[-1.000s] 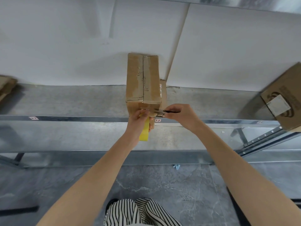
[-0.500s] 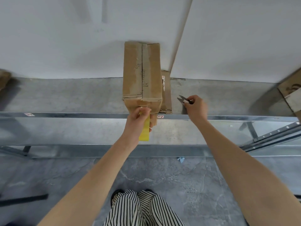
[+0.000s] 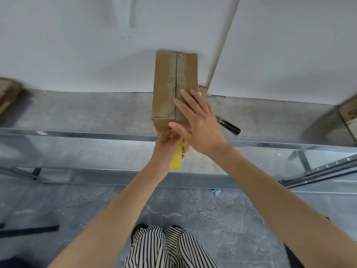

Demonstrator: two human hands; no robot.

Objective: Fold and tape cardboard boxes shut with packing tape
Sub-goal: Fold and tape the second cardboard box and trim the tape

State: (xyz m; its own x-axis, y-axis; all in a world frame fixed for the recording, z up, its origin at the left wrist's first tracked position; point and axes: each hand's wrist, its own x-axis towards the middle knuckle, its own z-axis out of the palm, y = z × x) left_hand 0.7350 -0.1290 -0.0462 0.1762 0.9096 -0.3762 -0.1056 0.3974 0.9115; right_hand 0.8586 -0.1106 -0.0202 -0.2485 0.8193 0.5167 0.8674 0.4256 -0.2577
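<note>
A narrow brown cardboard box (image 3: 166,84) lies on the grey shelf (image 3: 87,111), its flaps closed along a centre seam with clear tape over it. My left hand (image 3: 164,146) grips a yellow tape roll (image 3: 176,159) at the box's near end. Spread flat with straight fingers, my right hand (image 3: 199,122) rests on the near right part of the box top. A small black cutter (image 3: 229,125) lies on the shelf just right of my right hand, apart from it.
White wall panels (image 3: 77,45) stand behind the shelf. Another cardboard box (image 3: 349,113) sits at the right edge and some cardboard (image 3: 7,93) at the left edge. A metal rail (image 3: 96,135) fronts the shelf. Below are a marbled grey floor and striped trousers (image 3: 164,248).
My right hand has set the black cutter down on the shelf and moved left onto the box top, fingers spread. The left hand has stayed at the box's near end with the roll.
</note>
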